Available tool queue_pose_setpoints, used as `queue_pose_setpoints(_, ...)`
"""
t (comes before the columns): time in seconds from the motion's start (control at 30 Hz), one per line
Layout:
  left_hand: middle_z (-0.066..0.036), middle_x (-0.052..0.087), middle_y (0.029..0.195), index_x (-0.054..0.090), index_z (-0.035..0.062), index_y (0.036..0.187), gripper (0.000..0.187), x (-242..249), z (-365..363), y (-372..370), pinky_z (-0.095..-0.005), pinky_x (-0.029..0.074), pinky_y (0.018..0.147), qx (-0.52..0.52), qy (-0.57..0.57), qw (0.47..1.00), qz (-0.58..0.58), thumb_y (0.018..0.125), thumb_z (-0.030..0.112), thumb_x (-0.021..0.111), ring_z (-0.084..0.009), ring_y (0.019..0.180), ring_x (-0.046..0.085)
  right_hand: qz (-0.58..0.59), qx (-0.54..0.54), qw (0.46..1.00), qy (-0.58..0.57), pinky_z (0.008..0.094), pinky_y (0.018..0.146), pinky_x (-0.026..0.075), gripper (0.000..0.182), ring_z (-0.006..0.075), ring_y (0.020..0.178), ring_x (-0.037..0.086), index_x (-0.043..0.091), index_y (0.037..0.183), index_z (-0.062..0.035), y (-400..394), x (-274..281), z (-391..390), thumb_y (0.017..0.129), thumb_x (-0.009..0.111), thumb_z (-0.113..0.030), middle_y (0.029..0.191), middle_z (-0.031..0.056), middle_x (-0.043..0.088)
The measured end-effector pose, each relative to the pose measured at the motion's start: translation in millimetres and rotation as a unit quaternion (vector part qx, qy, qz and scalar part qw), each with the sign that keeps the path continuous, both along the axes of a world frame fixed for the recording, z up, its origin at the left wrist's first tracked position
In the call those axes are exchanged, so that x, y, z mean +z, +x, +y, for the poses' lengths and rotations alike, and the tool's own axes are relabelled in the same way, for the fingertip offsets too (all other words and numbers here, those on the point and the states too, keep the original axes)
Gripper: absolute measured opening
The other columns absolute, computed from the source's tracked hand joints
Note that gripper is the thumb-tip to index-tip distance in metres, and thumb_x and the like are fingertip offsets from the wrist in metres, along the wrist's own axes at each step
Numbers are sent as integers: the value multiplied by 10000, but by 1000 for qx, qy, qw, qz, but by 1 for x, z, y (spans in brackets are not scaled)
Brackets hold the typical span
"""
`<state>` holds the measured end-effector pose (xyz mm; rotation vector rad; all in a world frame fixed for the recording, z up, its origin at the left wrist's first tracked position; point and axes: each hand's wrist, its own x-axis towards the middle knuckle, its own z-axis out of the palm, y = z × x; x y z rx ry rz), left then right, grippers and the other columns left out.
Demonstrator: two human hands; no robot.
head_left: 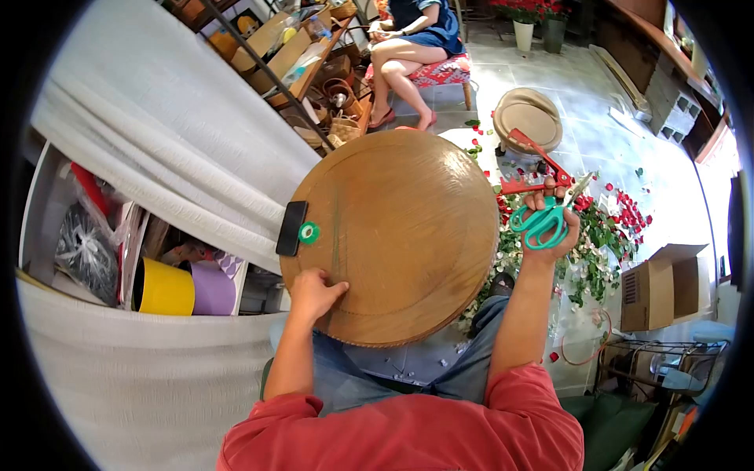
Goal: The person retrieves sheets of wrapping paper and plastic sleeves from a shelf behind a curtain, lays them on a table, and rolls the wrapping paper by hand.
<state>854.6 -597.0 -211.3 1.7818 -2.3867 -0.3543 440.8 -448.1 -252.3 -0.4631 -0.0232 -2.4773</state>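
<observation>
My left hand (314, 297) rests at the near left part of a round wooden table (408, 228), its fingers curled together. Whatever they hold, if anything, is hidden. Beside it, thin green strands (336, 235) run lengthwise over the wood. Past the table's right edge, my right hand (559, 231) is closed around scissors (542, 224) with green handles, their blades pointing up and away. The same hand also holds a red hand tool (542, 157) with two spread arms, one having a notched end. A green tape roll (309, 232) lies by a black phone (293, 228) at the left rim.
Cut stems, leaves and red petals (605, 235) litter the floor at right. A cardboard box (664, 289) stands beyond them, and a round stool (528, 120) ahead. Someone sits on a red patterned chair (440, 72). White cloth (173, 133) hangs at left.
</observation>
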Motion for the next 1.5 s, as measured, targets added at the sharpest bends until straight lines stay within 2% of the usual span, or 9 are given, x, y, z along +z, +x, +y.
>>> queue_pose_setpoints(0.4,-271,684,746,718,-24,696,262,-23,3,-10,-487,546,704,22,20,999,-39,684,233,770,-423,730,688,-68,147,984,78,389,773,502,220,235,783,572,651,952,-53,62,-21,-42,914,615,-266,1055,127,634)
queue_pose_setpoints(0.7,-222,677,749,661,-20,962,201,-18,19,-36,-438,534,642,-24,-47,976,212,879,162,653,-353,647,674,-84,150,978,120,384,736,522,180,241,755,607,655,942,-52,75,-20,-43,899,671,-226,1025,116,657)
queue_pose_setpoints(0.77,-198,677,737,664,-15,995,155,-2,38,-62,-386,525,624,-91,-78,948,296,933,121,623,-298,657,684,-76,155,971,165,405,783,522,207,245,769,608,658,965,-68,80,-29,-46,932,652,-273,1068,126,650)
queue_pose_setpoints(0.8,-141,673,726,672,-36,1004,161,-1,46,-72,-310,500,602,-138,-84,932,324,949,110,629,-142,637,621,-55,153,971,173,410,785,520,206,243,786,610,647,996,-72,83,-33,-47,959,638,-274,1107,128,648)
queue_pose_setpoints(0.97,-207,700,882,679,-35,1042,193,14,95,-132,-402,540,657,-316,-133,886,312,943,126,643,-321,733,696,-16,176,972,155,420,797,513,188,233,806,607,608,1019,-64,101,-28,-49,1000,580,-249,1140,127,619)
queue_pose_setpoints(1.03,-221,691,948,674,-33,1070,216,11,101,-141,-447,546,714,-374,-28,885,276,934,134,652,-392,816,688,9,206,966,155,417,793,508,195,238,790,602,581,974,-64,100,-22,-46,992,553,-256,1122,128,608)
queue_pose_setpoints(1.23,-185,674,928,676,-20,1120,262,38,84,-129,-386,540,720,-390,69,876,275,938,169,664,-315,820,680,54,156,960,226,428,766,504,197,250,767,585,478,930,-88,88,-19,-38,736,509,-108,1091,159,589)
queue_pose_setpoints(1.37,-177,662,956,683,-3,1130,334,31,3,-88,-388,535,780,-182,-25,936,301,905,243,707,-318,867,651,36,155,964,213,429,750,514,209,265,743,587,493,911,-73,78,-20,-36,702,483,-76,1072,188,579)
queue_pose_setpoints(1.5,-195,613,1255,596,18,1305,627,-25,-119,6,-457,454,1028,-6,-200,980,14,782,311,779,-364,1213,557,7,181,967,177,444,759,510,244,269,744,566,498,911,-74,75,-11,-33,668,488,-94,1073,177,569)
